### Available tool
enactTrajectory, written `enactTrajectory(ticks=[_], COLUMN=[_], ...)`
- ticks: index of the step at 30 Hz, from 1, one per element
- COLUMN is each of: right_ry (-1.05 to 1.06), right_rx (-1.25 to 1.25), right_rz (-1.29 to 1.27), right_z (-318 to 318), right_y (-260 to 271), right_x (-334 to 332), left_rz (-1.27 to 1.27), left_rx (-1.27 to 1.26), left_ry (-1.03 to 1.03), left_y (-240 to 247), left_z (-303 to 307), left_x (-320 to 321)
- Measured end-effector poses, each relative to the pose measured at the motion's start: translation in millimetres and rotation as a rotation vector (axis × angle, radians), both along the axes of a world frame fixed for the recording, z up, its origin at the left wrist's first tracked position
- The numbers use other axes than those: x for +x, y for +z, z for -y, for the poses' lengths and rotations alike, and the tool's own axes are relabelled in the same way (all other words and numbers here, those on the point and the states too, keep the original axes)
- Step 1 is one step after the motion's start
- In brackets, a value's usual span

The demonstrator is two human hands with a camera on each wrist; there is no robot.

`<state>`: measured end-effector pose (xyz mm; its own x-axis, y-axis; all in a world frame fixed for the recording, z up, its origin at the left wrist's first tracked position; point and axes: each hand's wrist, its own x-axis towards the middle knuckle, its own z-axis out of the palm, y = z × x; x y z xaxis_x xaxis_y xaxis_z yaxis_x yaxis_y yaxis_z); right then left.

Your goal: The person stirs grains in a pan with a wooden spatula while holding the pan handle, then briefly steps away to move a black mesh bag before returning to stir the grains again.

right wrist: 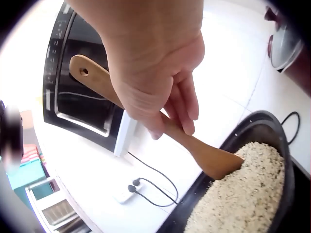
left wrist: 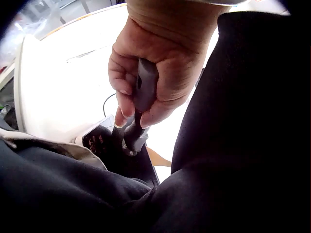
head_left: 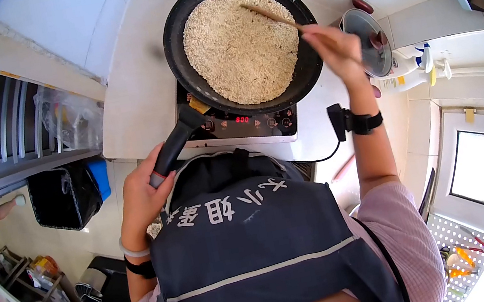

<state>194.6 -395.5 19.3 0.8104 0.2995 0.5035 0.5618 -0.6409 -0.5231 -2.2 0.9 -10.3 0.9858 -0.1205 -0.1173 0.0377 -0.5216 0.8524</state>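
Observation:
A wide black frying pan [head_left: 176, 59] holds a thick layer of pale, flaky grains [head_left: 241, 54] that look like oats. My left hand [head_left: 141, 194] grips the pan's black handle [head_left: 174, 150], its fingers wrapped round it in the left wrist view. At the pan's right side, my right hand [head_left: 338, 53] holds a wooden spatula [right wrist: 206, 155] by its shaft. The spatula's flat blade is partly sunk in the grains near the far side of the pan. Its holed handle end sticks out past the hand in the right wrist view.
Under the pan sits an induction cooker [head_left: 244, 126] with lit red digits. A lidded pot [head_left: 367, 32] and spray bottles [head_left: 415, 65] stand to the right. A black-lined bin [head_left: 63, 199] is on the floor at left. Cords [right wrist: 155, 172] run across the white worktop from a power strip.

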Motion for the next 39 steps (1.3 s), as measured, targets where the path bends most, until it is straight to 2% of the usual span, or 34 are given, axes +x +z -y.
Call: enactTrajectory(ticks=[3, 5, 9, 12, 16, 18, 22, 24, 25, 26, 29, 32, 33, 35, 36, 38, 39], right_ry=[0.127, 0.207, 0.293, 0.332, 0.427, 0.433, 0.335, 0.192, 0.081, 0.082, -0.13, -0.236, -0.237, -0.434, -0.437, -0.443, -0.456], right_rx=[-0.043, -0.046, -0.129, -0.149, -0.211, -0.215, -0.199, -0.077, -0.026, -0.026, 0.151, 0.245, 0.242, 0.228, 0.227, 0.6, 0.668], right_rz=[0.06, 0.007, -0.026, -0.144, -0.226, -0.056, 0.029, 0.013, -0.031, -0.026, -0.053, -0.098, -0.098, -0.194, -0.192, -0.29, -0.316], right_z=[-23.2, -28.0, -26.0, -16.8, -15.5, -13.3, -11.4, -7.1, -5.4, -3.2, 16.2, 34.4, 38.1, 44.7, 48.6, 55.7, 50.3], right_y=[-3.2, 4.5, 51.5, 87.2, 75.5, 51.1, 34.9, 22.5, 21.9, 25.4, 33.4, 47.8, 48.4, 42.0, 29.4, -4.0, -11.5], right_x=[-20.9, -34.5, -69.3, -93.9, -93.2, -75.0, -33.0, -17.7, -16.5, -17.3, -28.7, -50.1, -52.2, -55.1, -50.1, -25.7, -14.0], left_rz=[-0.076, -0.027, 0.003, -0.022, 0.024, 0.01, 0.014, 0.011, 0.006, 0.01, 0.0, -0.013, -0.008, -0.004, -0.01, -0.011, 0.024], left_rx=[0.036, 0.025, 0.005, -0.023, -0.015, -0.011, -0.035, -0.024, -0.018, -0.018, 0.004, -0.017, -0.028, -0.039, -0.027, -0.015, -0.019], left_ry=[0.001, 0.003, 0.004, 0.015, 0.018, 0.021, 0.027, 0.029, 0.034, 0.035, 0.051, 0.061, 0.061, 0.058, 0.058, 0.051, 0.044], left_y=[8.1, 3.9, 1.6, 0.5, -1.2, 0.5, -0.3, -1.0, -0.8, 0.0, 1.9, 1.0, 0.2, 0.2, 1.2, 0.2, -2.4], left_z=[0.5, 0.9, 0.4, 0.1, 1.0, 2.2, 3.6, 4.6, 5.2, 6.0, 7.0, 8.5, 8.3, 8.0, 7.9, 7.2, 6.5], left_x=[0.7, -0.1, 0.0, 0.2, 0.2, -0.5, -3.3, -5.0, -5.0, -4.4, -5.5, -3.4, -3.3, -3.6, -3.5, -3.0, -3.6])
